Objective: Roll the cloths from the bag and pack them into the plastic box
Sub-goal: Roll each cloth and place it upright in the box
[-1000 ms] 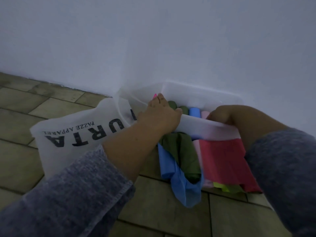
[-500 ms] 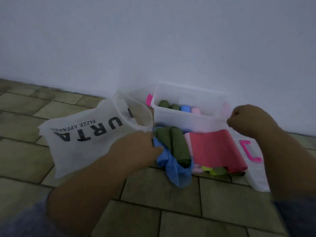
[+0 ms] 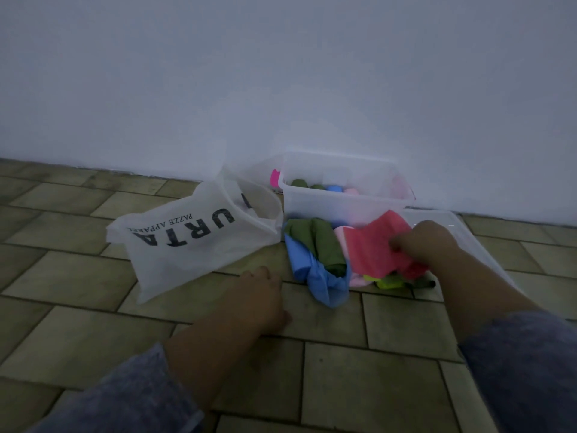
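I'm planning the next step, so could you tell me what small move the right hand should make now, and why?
Probably lift the red cloth clear of the pile. The right hand is on it, apparently pinching its edge, four rolls already sit in the plastic box, and the left hand rests free on the floor, ready to help roll.

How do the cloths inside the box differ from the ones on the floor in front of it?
The cloths in the plastic box are rolled into tight rolls side by side; the floor pile lies loose, unrolled and overlapping. The boxed rolls show only their ends; the pile spreads across the tiles. Nothing touches the rolls, while the right hand rests on the pile's red cloth. Both sets include green, blue and pink.
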Motion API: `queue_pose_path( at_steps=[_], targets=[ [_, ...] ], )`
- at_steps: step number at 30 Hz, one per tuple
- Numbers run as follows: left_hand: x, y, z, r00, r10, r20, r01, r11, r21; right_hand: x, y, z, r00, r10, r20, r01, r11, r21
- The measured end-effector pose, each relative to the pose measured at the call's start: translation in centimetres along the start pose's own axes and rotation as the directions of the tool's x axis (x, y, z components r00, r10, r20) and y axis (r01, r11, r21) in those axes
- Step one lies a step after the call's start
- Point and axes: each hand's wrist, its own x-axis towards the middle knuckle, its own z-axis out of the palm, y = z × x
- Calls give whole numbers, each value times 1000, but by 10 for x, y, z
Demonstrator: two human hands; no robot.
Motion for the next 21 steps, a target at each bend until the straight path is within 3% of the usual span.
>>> queue_pose_path(
  at_steps=[2,4,6,7,9,10,12,14,16,18,20,21],
  targets=[
    [0,-3,6,999,11,-51,-12,1000,-23,-13,-10,-5,997,-58,-51,64,991,119],
    [0,-6,10,997,12,-74,-16,998,-53,-29,-21,-4,928,-243,-282,296,942,161],
    [1,-8,14,996,9,-86,-15,998,-64,-51,-32,1,702,-433,-566,545,838,33],
    [2,-10,15,996,12,-91,-17,998,-64,-63,-36,5,578,-525,-625,628,775,-71],
    [6,-15,13,998,8,-59,-15,994,-112,-83,-40,20,408,-702,-584,732,633,-250],
    [7,-21,7,999,-27,-41,16,972,-233,-92,-38,31,350,-776,-524,761,562,-324],
    [6,-35,-9,980,-190,-59,117,788,-605,-106,-27,56,262,-887,-379,797,421,-432],
    [-1,-49,-31,894,-401,-198,77,574,-815,-116,-11,83,227,-952,-207,808,303,-505],
    [-10,-51,-50,812,-481,-330,-56,499,-865,-123,1,103,221,-974,-51,827,215,-520],
    [-16,-40,-61,892,-295,-343,-199,425,-883,-128,6,115,231,-972,35,854,186,-485],
    [-22,-22,-59,990,18,-139,-137,344,-929,-132,4,118,284,-956,69,866,225,-446],
    [-22,-14,-52,990,141,-7,-62,390,-919,-133,3,119,340,-935,97,869,273,-413]
  ],
)
